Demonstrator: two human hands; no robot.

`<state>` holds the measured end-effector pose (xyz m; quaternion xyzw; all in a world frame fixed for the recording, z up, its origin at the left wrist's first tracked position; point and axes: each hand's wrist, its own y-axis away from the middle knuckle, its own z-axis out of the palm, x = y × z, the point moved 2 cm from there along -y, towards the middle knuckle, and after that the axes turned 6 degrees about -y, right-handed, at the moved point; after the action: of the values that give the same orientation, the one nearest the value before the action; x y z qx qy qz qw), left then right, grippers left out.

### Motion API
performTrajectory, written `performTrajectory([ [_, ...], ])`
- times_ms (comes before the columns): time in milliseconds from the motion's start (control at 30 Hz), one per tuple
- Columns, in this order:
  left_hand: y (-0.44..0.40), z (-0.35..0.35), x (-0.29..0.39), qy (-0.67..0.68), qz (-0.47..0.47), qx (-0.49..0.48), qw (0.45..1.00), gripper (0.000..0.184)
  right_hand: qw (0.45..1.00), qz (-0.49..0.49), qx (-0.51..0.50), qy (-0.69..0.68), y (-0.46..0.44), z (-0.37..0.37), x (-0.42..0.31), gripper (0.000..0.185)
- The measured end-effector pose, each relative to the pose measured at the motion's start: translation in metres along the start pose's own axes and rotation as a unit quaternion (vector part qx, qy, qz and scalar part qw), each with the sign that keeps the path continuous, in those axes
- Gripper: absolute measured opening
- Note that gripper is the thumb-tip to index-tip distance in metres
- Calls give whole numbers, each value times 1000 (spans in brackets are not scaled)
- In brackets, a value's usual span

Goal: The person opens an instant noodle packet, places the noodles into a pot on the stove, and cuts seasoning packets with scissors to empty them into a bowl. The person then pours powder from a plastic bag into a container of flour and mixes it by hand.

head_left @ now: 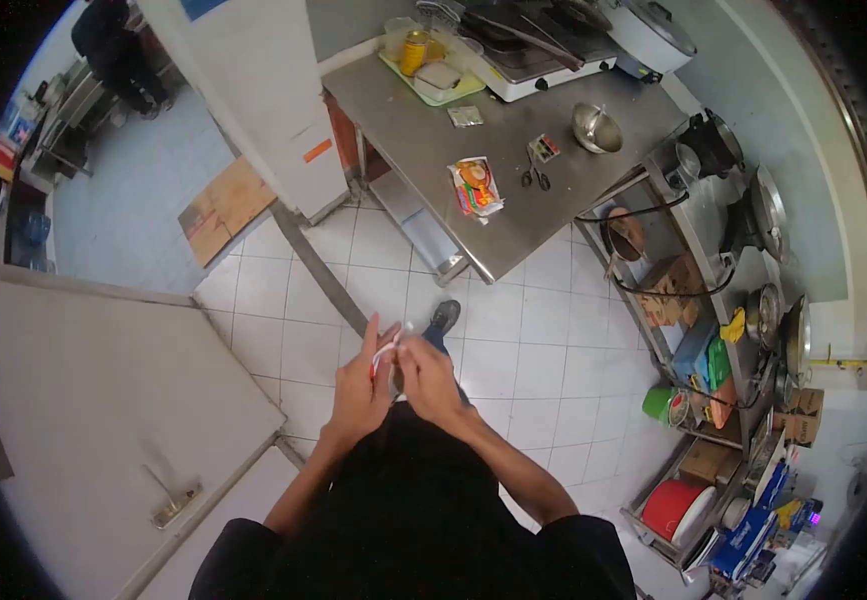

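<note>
The left hand (355,388) and right hand (431,378) meet in front of the black shirt (403,510), fingertips nearly together. Both are drawn into a pinch around a small white-and-red wrapper (383,354), with one left finger pointing up and away; the fingers hide much of the wrapper, so its contents cannot be told. Just beyond the grip, a dark shoe (445,316) stands on the white tile floor (528,365).

Farther ahead and to the right of the grip is a stainless-steel table (393,110). On its near part lies a colourful food packet (476,188), with black-handled scissors (535,178) to its right and a metal bowl (596,130) farther right. Behind these, at the table's far side from the hands, are a green tray (468,87) bearing a yellow can (414,53), and a white stove (553,77). Well right of the grip stands a metal shelf (631,318).
</note>
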<state>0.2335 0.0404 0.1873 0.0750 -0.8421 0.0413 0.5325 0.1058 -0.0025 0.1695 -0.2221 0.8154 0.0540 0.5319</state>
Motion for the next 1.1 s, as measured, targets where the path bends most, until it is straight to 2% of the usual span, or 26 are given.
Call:
performTrajectory([
  [33, -15, 6, 11, -6, -7, -3, 1000, 48, 989, 64, 35, -126, -11, -6, 6, 13],
  [67, -33, 9, 26, 5, -41, -9, 999, 47, 981, 105, 71, -145, -23, -12, 9, 16],
  [100, -48, 14, 36, 16, -79, -13, 997, 47, 981, 81, 97, -148, -37, -19, 14, 17],
  [133, -64, 23, 37, 55, -3, 35, 998, 41, 978, 92, 96, -163, -55, -28, 16, 20],
  [167, -74, 21, 38, 47, -13, 38, 998, 41, 974, 104, 96, -177, -68, -37, 14, 23],
  [200, -87, 20, 40, 128, -25, 14, 991, 37, 973, 107, 91, -183, -80, -48, 14, 23],
  [233, -103, 21, 41, 211, -29, -7, 977, 33, 978, 67, 90, -177, -96, -62, 15, 23],
  [267, -118, 23, 45, 211, -28, -2, 977, 33, 981, 27, 88, -168, -110, -77, 16, 24],
  [367, -148, 30, 55, 157, -27, -100, 982, 35, 988, 33, 33, -147, -131, -108, 22, 14],
  [400, -157, 33, 51, 185, -37, -156, 970, 35, 987, 38, 36, -150, -134, -115, 24, 14],
  [433, -165, 35, 51, 180, -41, -165, 969, 35, 989, 23, 24, -142, -137, -121, 25, 11],
  [500, -182, 42, 62, 267, -4, -229, 936, 50, 991, 17, 25, -132, -141, -130, 22, 8],
  [533, -186, 52, 57, 295, -79, -249, 919, 77, 990, 20, 20, -139, -144, -134, 20, 5],
  [567, -193, 55, 61, 295, -74, -263, 916, 77, 989, 23, 16, -145, -148, -139, 17, 5],
  [633, -208, 52, 77, 191, 32, -273, 942, 87, 989, 27, 22, -147, -158, -154, 20, 8],
  [667, -214, 51, 80, 244, -67, -324, 912, 90, 990, 53, -61, -113, -162, -160, 26, 10],
  [700, -223, 52, 76, 242, -69, -339, 907, 90, 983, 82, -144, -83, -165, -161, 29, 13],
  [733, -236, 55, 68, 232, -42, -347, 908, 92, 984, 92, -130, -85, -172, -160, 29, 13],
  [833, -273, 59, 66, 248, -8, -366, 897, 97, 988, 89, 25, -124, -194, -159, 27, 14],
  [867, -284, 59, 77, 291, -5, -349, 891, 98, 972, 127, 61, -188, -198, -159, 29, 12],
  [900, -294, 61, 84, 334, 0, -326, 885, 98, 972, 129, 64, -184, -201, -155, 32, 12],
  [967, -310, 72, 87, 336, 22, -298, 893, 95, 948, 98, 253, -165, -210, -149, 39, 15],
  [1000, -317, 75, 88, 334, 52, -282, 898, 92, 934, 68, 304, -174, -219, -147, 38, 23],
  [1067, -327, 84, 87, 320, 113, -264, 903, 85, 924, 77, 316, -202, -224, -150, 43, 25],
  [1100, -330, 83, 87, 319, 112, -270, 902, 85, 911, 85, 333, -227, -226, -150, 45, 26],
])
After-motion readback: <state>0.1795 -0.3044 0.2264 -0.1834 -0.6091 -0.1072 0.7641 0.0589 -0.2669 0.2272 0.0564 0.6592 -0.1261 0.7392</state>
